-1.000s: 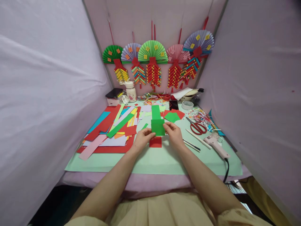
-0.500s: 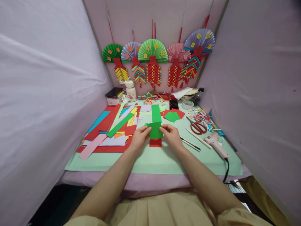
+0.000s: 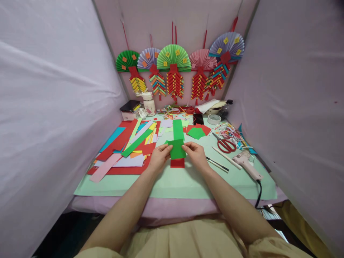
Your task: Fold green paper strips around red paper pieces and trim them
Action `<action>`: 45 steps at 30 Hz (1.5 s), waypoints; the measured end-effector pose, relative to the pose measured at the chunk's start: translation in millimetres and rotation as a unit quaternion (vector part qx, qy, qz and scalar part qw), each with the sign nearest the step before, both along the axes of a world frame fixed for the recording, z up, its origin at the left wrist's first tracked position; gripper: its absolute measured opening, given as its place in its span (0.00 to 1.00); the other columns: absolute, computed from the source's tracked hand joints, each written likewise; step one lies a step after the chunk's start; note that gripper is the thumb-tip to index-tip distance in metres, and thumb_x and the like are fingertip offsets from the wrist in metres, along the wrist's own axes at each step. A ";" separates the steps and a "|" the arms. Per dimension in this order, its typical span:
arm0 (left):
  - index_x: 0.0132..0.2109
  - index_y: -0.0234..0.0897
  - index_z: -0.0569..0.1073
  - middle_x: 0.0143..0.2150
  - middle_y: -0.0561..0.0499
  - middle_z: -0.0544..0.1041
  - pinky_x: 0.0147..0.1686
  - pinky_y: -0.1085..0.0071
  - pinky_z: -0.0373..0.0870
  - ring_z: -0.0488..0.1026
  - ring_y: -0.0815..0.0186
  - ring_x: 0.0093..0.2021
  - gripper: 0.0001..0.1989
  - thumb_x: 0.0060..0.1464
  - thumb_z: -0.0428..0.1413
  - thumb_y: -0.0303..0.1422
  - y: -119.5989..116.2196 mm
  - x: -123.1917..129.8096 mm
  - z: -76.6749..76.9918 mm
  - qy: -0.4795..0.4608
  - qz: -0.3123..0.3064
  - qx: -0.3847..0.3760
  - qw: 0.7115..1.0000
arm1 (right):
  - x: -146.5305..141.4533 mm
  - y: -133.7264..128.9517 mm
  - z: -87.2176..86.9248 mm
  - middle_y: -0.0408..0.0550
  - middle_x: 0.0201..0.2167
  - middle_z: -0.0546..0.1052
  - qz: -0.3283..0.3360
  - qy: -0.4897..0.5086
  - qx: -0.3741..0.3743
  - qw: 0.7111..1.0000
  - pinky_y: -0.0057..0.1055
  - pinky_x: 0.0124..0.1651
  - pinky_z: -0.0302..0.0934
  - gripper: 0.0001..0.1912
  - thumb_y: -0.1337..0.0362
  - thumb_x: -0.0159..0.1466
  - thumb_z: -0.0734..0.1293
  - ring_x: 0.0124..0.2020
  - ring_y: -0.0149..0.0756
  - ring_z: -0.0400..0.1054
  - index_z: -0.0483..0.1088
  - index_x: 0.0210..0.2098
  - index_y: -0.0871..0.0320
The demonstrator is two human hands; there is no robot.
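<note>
A small green paper square (image 3: pixel 177 149) is pinched by its two side edges between my hands, over the middle of the table. My left hand (image 3: pixel 160 156) is closed on its left edge, thumb on top. On the right edge, my right hand (image 3: pixel 194 154) grips it the same way. Beyond the square lies a green paper strip (image 3: pixel 178 129), pointing away from me. A red paper piece (image 3: pixel 177 163) shows just below the square, its upper part hidden. Green and red paper squares (image 3: pixel 197 133) overlap a little beyond my right hand.
Left of my hands, coloured paper strips (image 3: pixel 109 167) are piled on red sheets. To the right lie a pen (image 3: pixel 218 164), red-handled scissors (image 3: pixel 226 146), a white stick (image 3: pixel 226 158) and a corded glue gun (image 3: pixel 247 164). Paper fans (image 3: pixel 174 57) hang behind; a bottle (image 3: pixel 149 104) stands at the back.
Both hands keep the green paper square in nearly the same place. The whole view has shifted very slightly.
</note>
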State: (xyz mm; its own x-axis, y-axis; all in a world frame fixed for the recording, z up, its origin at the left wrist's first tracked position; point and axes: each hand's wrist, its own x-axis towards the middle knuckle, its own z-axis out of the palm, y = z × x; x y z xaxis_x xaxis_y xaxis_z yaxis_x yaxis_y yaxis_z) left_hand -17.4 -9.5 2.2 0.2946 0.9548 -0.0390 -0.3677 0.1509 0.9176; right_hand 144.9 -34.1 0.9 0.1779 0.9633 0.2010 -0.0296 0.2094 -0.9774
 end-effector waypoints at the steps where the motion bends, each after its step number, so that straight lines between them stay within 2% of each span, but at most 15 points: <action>1: 0.38 0.30 0.78 0.40 0.41 0.80 0.43 0.61 0.74 0.78 0.58 0.39 0.18 0.44 0.66 0.40 0.0 0.0 0.0 0.000 0.002 -0.001 1.000 | -0.1 -0.2 0.2 0.44 0.26 0.75 0.001 0.000 -0.001 1.000 0.31 0.36 0.60 0.13 0.53 0.54 0.70 0.29 0.34 0.65 0.73 0.28 0.58; 21: 0.37 0.32 0.78 0.37 0.44 0.80 0.41 0.64 0.73 0.77 0.60 0.36 0.18 0.43 0.66 0.42 -5.9 3.0 4.1 0.044 0.008 0.006 0.999 | -0.8 -1.1 -1.2 0.43 0.24 0.74 0.013 0.011 0.003 1.000 0.31 0.33 0.59 0.13 0.54 0.54 0.70 0.26 0.33 0.64 0.72 0.27 0.58; 26: 0.33 0.34 0.77 0.31 0.48 0.79 0.37 0.67 0.73 0.75 0.64 0.32 0.16 0.42 0.66 0.42 -4.2 3.2 1.0 0.066 0.042 0.009 0.997 | 0.6 -0.6 -0.8 0.42 0.23 0.72 0.012 0.018 0.005 1.000 0.30 0.33 0.58 0.12 0.54 0.54 0.70 0.26 0.32 0.62 0.71 0.25 0.57; 30: 0.31 0.34 0.77 0.29 0.50 0.77 0.36 0.68 0.72 0.74 0.66 0.30 0.15 0.43 0.65 0.42 -2.6 2.4 -2.9 0.096 0.067 0.053 0.992 | 0.4 0.0 0.5 0.41 0.22 0.72 0.026 0.021 -0.007 0.999 0.30 0.33 0.58 0.11 0.56 0.53 0.69 0.26 0.32 0.62 0.70 0.25 0.57; 34: 0.31 0.35 0.77 0.28 0.51 0.77 0.32 0.71 0.68 0.72 0.65 0.30 0.13 0.47 0.62 0.41 -4.5 1.4 -4.2 0.188 0.083 0.127 0.970 | 0.5 0.5 0.3 0.41 0.24 0.73 0.059 -0.001 -0.029 0.998 0.29 0.32 0.58 0.09 0.58 0.51 0.69 0.25 0.32 0.63 0.70 0.27 0.57; 38: 0.31 0.37 0.79 0.28 0.51 0.77 0.31 0.71 0.65 0.71 0.64 0.30 0.11 0.49 0.59 0.40 -8.9 0.7 -1.6 0.272 0.078 0.202 0.938 | 6.2 1.2 -0.2 0.40 0.23 0.72 0.070 -0.123 -0.014 0.990 0.27 0.29 0.54 0.07 0.61 0.53 0.67 0.24 0.30 0.60 0.72 0.28 0.57; 43: 0.31 0.40 0.80 0.29 0.51 0.78 0.35 0.69 0.65 0.71 0.64 0.30 0.08 0.51 0.58 0.38 -10.1 -2.1 1.2 0.333 0.048 0.289 0.896 | 17.6 0.9 2.5 0.38 0.22 0.71 0.134 -0.232 0.015 0.964 0.27 0.31 0.52 0.05 0.65 0.53 0.65 0.26 0.30 0.60 0.73 0.25 0.57; 45: 0.31 0.40 0.79 0.29 0.51 0.78 0.36 0.69 0.65 0.71 0.64 0.31 0.08 0.50 0.59 0.38 -9.2 -2.6 2.2 0.332 0.043 0.291 0.896 | 20.0 0.0 4.9 0.39 0.22 0.71 0.144 -0.248 0.027 0.958 0.27 0.31 0.52 0.05 0.65 0.54 0.65 0.27 0.31 0.61 0.73 0.25 0.57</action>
